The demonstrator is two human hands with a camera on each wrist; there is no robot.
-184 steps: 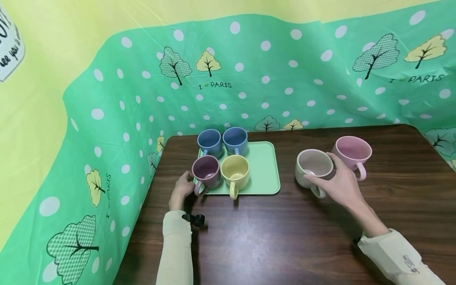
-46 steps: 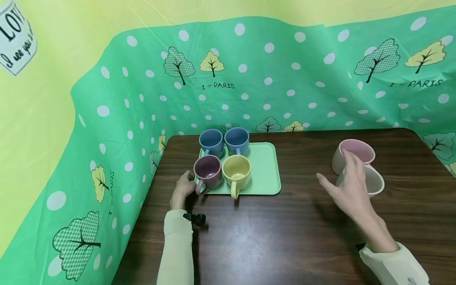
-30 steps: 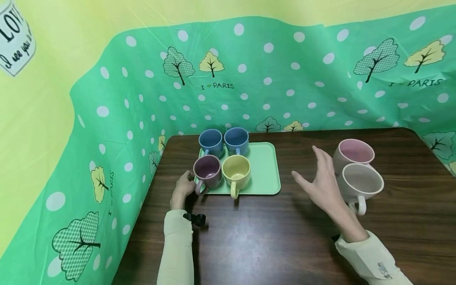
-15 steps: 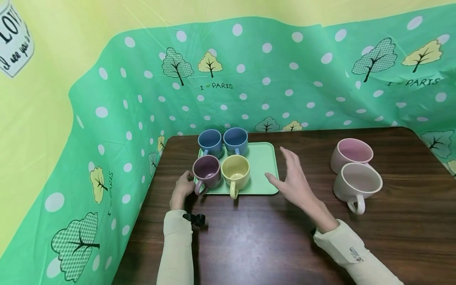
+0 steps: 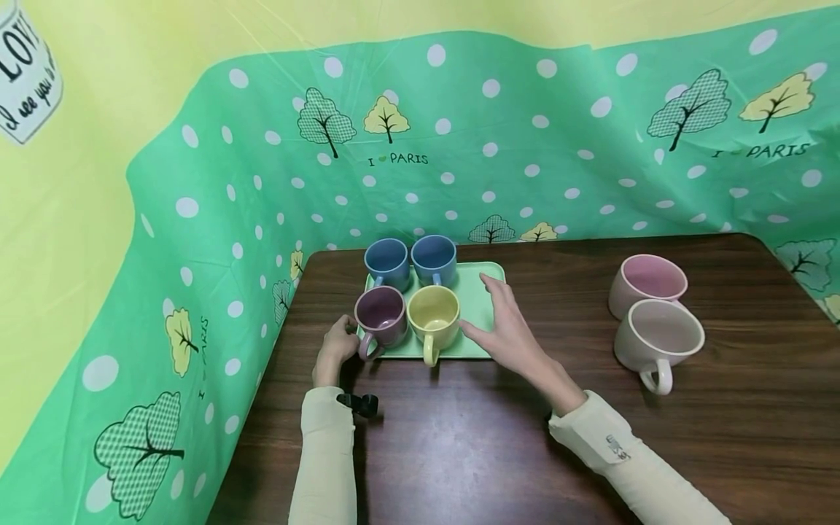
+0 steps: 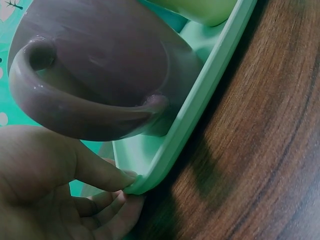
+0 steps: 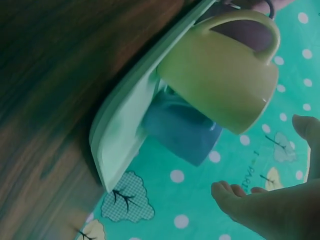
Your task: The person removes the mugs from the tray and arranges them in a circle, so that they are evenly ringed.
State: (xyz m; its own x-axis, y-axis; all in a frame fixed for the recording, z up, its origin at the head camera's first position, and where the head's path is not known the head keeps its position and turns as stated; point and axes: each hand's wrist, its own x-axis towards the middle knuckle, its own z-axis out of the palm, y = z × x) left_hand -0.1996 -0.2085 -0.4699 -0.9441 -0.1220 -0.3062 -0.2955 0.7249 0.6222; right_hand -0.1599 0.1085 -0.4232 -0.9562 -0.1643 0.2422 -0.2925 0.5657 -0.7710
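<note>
My left hand [image 5: 337,346] pinches the near-left corner of a light green tray [image 5: 469,278]; in the left wrist view the thumb [image 6: 107,172] lies on the rim, other fingers below it. On the tray stand a purple mug [image 5: 380,332], a yellow mug [image 5: 433,335] and two blue mugs [image 5: 387,273] behind them. My right hand [image 5: 512,339] holds nothing, fingers and thumb spread over the tray's right part. Its thumb tip is close to the yellow mug; whether they touch I cannot tell. The right wrist view shows a gap between the hand and the yellow mug [image 7: 220,75].
A pink mug [image 5: 626,292] and a grey-white mug [image 5: 646,350] stand close together at the right of the dark wooden table [image 5: 459,452]. A green and yellow printed cloth [image 5: 558,131] hangs behind and along the left side.
The grey-white mug was moved right, in front of the pink mug, and let go. Since then my right hand has swung left to the tray. My left hand stays at the tray's corner.
</note>
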